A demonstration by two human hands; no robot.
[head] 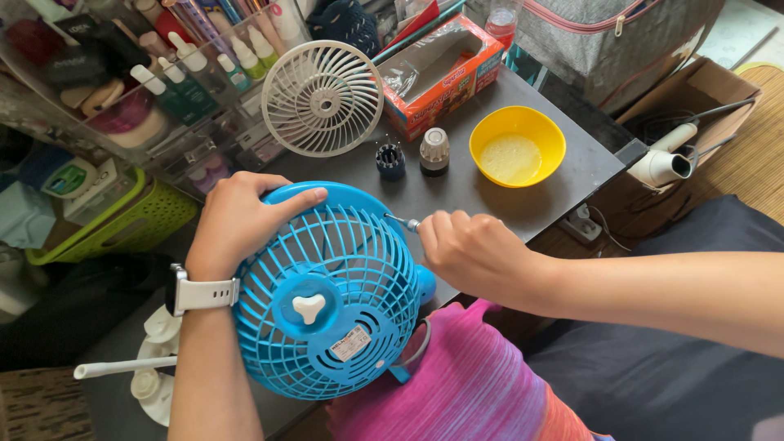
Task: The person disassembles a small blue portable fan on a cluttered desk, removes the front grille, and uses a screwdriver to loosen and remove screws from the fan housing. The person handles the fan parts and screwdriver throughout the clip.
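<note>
Gripping a blue fan point(327, 294), left hand point(237, 220); right hand point(469, 249) holds a screwdriver point(402, 220).

The scene is being viewed from a single head-worn camera, which is looking steeply down and slightly forward over the person's lap. The dark table point(482, 192) is being framed at close range across the picture's middle. Shelving is being caught along the upper left edge and flooring at the right. No second view is being supplied.
</note>
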